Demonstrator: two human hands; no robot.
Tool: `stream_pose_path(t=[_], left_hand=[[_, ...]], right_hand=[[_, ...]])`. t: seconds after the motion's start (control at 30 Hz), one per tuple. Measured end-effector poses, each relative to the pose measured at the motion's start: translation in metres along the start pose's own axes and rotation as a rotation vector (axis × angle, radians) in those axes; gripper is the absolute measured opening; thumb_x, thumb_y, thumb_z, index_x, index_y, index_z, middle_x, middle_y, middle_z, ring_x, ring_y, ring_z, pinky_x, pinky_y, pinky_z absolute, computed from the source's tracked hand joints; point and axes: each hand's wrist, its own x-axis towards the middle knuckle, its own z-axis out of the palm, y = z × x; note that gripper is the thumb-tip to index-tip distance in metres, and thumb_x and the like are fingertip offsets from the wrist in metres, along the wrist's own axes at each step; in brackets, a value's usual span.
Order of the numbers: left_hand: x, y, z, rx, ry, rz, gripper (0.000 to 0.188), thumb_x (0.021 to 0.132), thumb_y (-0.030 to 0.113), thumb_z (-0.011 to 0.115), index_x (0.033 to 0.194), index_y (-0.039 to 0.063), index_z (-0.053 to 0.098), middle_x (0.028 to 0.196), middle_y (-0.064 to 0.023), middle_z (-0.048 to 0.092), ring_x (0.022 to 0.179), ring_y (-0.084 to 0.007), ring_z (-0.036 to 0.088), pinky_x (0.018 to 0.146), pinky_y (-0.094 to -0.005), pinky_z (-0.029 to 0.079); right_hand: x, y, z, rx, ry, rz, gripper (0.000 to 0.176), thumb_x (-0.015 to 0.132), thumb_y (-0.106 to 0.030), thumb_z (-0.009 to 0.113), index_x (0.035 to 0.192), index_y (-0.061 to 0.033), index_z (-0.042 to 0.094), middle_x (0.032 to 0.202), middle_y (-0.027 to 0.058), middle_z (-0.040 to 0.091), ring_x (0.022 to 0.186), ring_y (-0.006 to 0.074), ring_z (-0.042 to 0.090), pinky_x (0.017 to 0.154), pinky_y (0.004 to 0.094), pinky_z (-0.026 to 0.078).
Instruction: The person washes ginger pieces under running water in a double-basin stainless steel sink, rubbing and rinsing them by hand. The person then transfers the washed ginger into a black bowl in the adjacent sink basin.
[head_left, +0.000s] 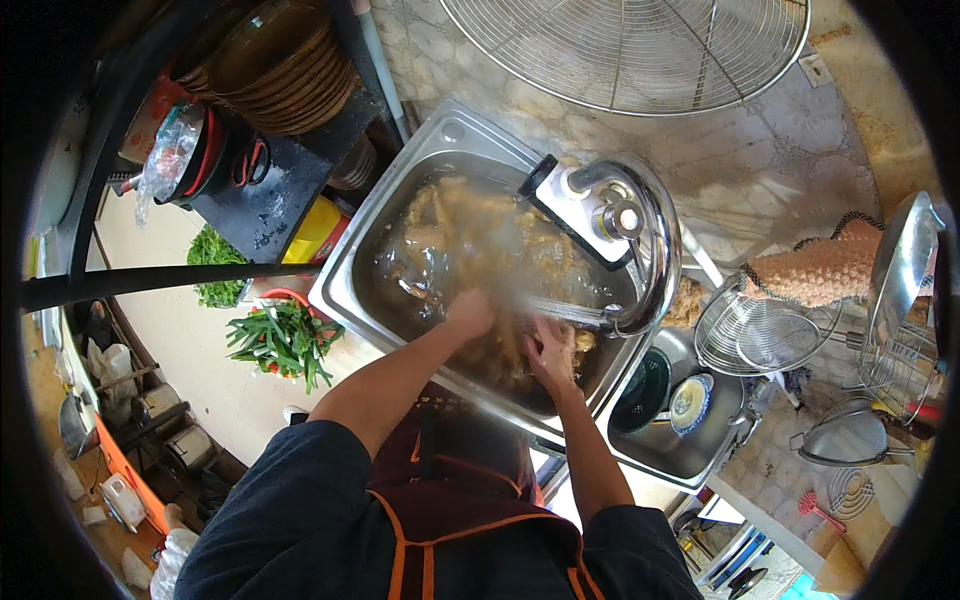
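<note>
A deep stainless steel sink (356, 225) lies before me, filled with cloudy brown water. Light-brown food pieces (442, 202) float or lie in it; a hazy patch blurs their kind. My left hand (471, 311) reaches into the sink near its middle, its fingers lost in the haze. To the right, my right hand (553, 352) is down at the brown pieces with thumb and fingers bent; whether it grips one is unclear. A chrome faucet (660, 225) arches over the sink's right part, and its spout section (574, 309) ends close above my right hand.
A smaller basin (675, 454) holds a dark green colander (641, 390) and a patterned bowl (690, 405). Wire strainers (765, 337) and a pink towel (817, 262) hang at right. A large wire rack (630, 52) is beyond. At left are stacked brown bowls (281, 67), scissors (251, 161) and scallions (281, 337).
</note>
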Motion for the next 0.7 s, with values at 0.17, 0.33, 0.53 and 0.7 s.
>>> stream_pose_path(t=[0.17,0.33,0.53,0.7], left_hand=[[-0.001,-0.007,0.004,-0.072,-0.171,-0.036,0.049,0.089,0.045,0.063,0.116,0.005,0.066,0.112,-0.0272,0.066,0.108,-0.0392,0.064,0.089,-0.0507,0.052],[0.013,-0.013,0.028,-0.733,-0.260,-0.283,0.043,0.092,0.047,0.061,0.114,0.011,0.068,0.103,-0.0154,0.070,0.096,-0.0284,0.066,0.075,-0.0447,0.055],[-0.005,0.017,0.010,-1.116,-0.251,-0.523,0.050,0.088,0.040,0.069,0.128,0.014,0.055,0.096,-0.0128,0.068,0.087,-0.0237,0.065,0.062,-0.0404,0.054],[-0.010,0.016,0.010,-0.679,0.075,-0.167,0.055,0.090,0.027,0.068,0.133,0.002,0.044,0.100,-0.0242,0.067,0.085,-0.0356,0.068,0.069,-0.0479,0.056]], right_hand=[[0.000,0.003,0.004,-0.018,-0.048,0.366,0.073,0.093,-0.053,0.058,0.149,-0.0099,0.043,0.148,0.0303,0.041,0.141,0.0487,0.030,0.116,0.0534,0.025],[0.029,0.056,0.044,0.390,-0.243,0.670,0.072,0.095,-0.057,0.056,0.144,-0.0048,0.049,0.143,0.0269,0.049,0.134,0.0422,0.045,0.111,0.0469,0.035],[0.041,0.074,0.091,0.978,-0.110,0.616,0.073,0.095,-0.057,0.055,0.139,0.0003,0.051,0.136,0.0266,0.056,0.125,0.0397,0.055,0.101,0.0466,0.047],[0.038,0.043,0.067,0.150,0.101,0.226,0.052,0.094,-0.037,0.064,0.131,-0.0022,0.056,0.123,0.0242,0.063,0.113,0.0389,0.061,0.095,0.0457,0.049]])
